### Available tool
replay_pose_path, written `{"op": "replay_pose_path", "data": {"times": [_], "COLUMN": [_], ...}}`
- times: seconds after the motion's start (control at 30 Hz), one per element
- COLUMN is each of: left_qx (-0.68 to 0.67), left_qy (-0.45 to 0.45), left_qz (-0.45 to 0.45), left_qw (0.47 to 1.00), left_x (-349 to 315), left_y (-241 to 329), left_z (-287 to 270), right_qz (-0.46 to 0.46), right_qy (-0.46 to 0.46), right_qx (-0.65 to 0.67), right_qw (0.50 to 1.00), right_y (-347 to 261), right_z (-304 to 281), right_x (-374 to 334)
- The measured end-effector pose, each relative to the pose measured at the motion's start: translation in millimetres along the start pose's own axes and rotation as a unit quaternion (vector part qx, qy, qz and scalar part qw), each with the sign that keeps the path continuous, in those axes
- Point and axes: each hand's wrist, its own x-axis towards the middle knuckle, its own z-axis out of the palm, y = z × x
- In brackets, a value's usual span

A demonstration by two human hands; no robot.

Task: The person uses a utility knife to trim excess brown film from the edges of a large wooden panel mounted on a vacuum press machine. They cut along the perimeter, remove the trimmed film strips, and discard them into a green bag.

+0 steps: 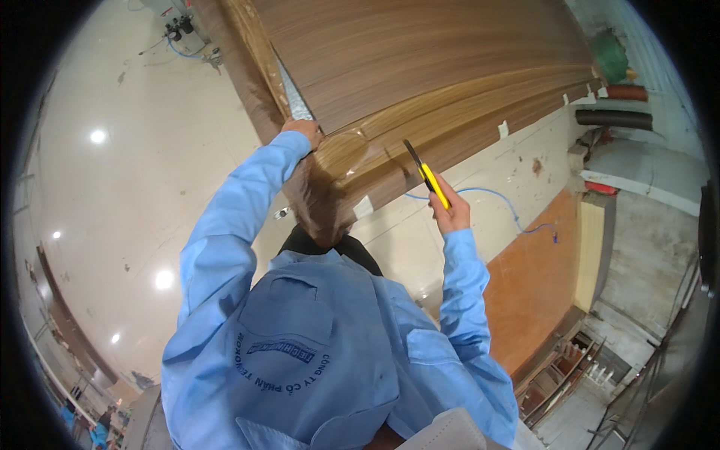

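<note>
A yellow utility knife (433, 182) with a long dark blade is gripped in my right hand (451, 211). Its blade points up and left, over the near side of a wood-grain panel (442, 52). My left hand (305, 132) is closed at the panel's near-left corner, on the edge of a brown see-through plastic film (322, 191). That film runs along the panel's left side and hangs crumpled off the corner, close to my legs. Just beyond my left hand, a narrow grey strip (294, 96) shows between film and panel. My left fingertips are partly hidden.
White tape pieces (503, 130) sit along the panel's near edge. A blue hose (495, 193) crosses the pale floor beside an orange-brown board (536, 277). Dark and reddish rolls (615, 118) lie at the right. Air fittings (180, 30) stand at the far left.
</note>
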Motion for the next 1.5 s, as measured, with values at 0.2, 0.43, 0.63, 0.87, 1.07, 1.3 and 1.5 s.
{"op": "replay_pose_path", "data": {"times": [0.2,0.43,0.63,0.87,1.07,1.3,1.5], "left_qx": [-0.082,-0.14,0.035,-0.008,-0.06,-0.086,-0.099], "left_qy": [-0.092,-0.002,0.104,0.14,0.125,0.115,0.123], "left_qz": [-0.029,-0.211,-0.235,-0.284,-0.294,-0.302,-0.287], "left_qw": [0.992,0.967,0.966,0.949,0.946,0.943,0.945], "left_x": [-10,-16,-29,-35,-35,-33,-37], "left_y": [22,49,72,87,81,79,76], "left_z": [-10,10,31,35,33,37,35], "right_qz": [0.079,-0.273,-0.388,-0.458,-0.457,-0.457,-0.433], "right_qy": [-0.029,-0.148,-0.301,-0.362,-0.389,-0.376,-0.392], "right_qx": [0.042,-0.141,-0.298,-0.416,-0.455,-0.478,-0.504], "right_qw": [0.996,0.94,0.819,0.697,0.658,0.649,0.637], "right_y": [1,-38,-76,-95,-100,-108,-109], "right_z": [-24,-14,30,81,101,101,114], "right_x": [-1,108,198,230,227,223,223]}}
